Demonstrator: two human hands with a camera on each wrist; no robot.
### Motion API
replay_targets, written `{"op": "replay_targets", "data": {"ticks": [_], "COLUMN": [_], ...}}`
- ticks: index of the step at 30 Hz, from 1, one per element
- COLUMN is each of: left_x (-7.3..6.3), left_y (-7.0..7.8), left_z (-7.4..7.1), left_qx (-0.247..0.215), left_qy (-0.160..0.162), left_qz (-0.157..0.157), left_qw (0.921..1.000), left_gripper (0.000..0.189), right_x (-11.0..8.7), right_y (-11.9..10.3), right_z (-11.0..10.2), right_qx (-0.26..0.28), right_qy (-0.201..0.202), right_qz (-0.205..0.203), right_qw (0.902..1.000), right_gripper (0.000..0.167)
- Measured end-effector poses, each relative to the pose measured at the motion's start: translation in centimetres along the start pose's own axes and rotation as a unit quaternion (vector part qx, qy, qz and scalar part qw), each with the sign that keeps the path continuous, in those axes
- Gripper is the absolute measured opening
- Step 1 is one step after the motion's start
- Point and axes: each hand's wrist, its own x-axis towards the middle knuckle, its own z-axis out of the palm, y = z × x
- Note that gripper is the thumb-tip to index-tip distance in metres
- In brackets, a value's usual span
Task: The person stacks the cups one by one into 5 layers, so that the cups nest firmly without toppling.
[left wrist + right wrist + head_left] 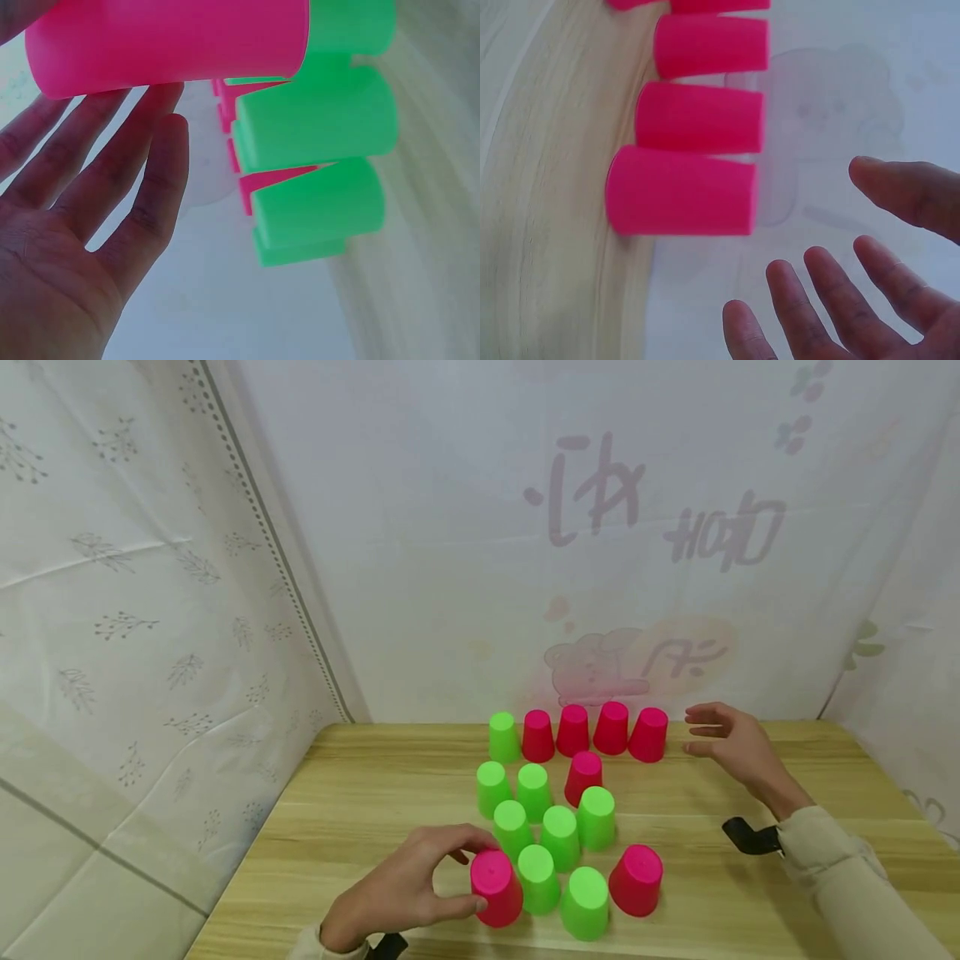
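Note:
My left hand (416, 881) grips an upside-down pink cup (493, 887) at the front left of the group, thumb on the near side and fingers on the far side. In the left wrist view that pink cup (165, 45) fills the top, fingertips at its wall. Just right of it stands a green cup (538, 881). My right hand (738, 747) hovers with loosely bent fingers beside the rightmost pink cup (648, 735) of the back row, apart from it. The right wrist view has this pink cup (682, 193) left of the spread fingers.
Several green cups (559, 837) stand upside down in staggered rows on the wooden table (360, 793). One pink cup (583, 778) sits behind them, another pink cup (637, 881) at the front right. The back row nears a patterned white cloth (442, 610).

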Motion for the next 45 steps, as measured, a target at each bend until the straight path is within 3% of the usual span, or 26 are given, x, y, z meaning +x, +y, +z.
{"op": "replay_targets", "data": {"ticks": [13,22,28,33,45], "left_x": [3.0,5.3,6.3,7.1,8.4], "left_y": [0.0,-1.2,-2.4,-3.0,-4.0], "left_z": [-3.3,-4.4,-4.6,-5.0,-5.4], "left_qx": [0.007,-0.002,-0.008,-0.010,-0.010], "left_qy": [0.044,0.057,0.065,0.071,0.092], "left_qz": [0.011,-0.035,-0.067,-0.074,-0.086], "left_qw": [0.9990,0.9977,0.9956,0.9947,0.9920], "left_gripper": [0.043,0.046,0.045,0.044,0.043], "right_x": [-2.4,-3.9,-4.9,-5.7,-6.7], "right_y": [-1.9,-2.4,-2.3,-2.3,-1.5], "right_z": [1.1,2.3,3.2,3.9,5.1], "right_qx": [0.016,0.039,0.049,0.070,0.148], "right_qy": [-0.067,-0.133,-0.221,-0.294,-0.352], "right_qz": [-0.049,-0.083,-0.141,-0.141,-0.166], "right_qw": [0.9965,0.9868,0.9637,0.9427,0.9090], "right_gripper": [0.053,0.051,0.045,0.040,0.037]}}
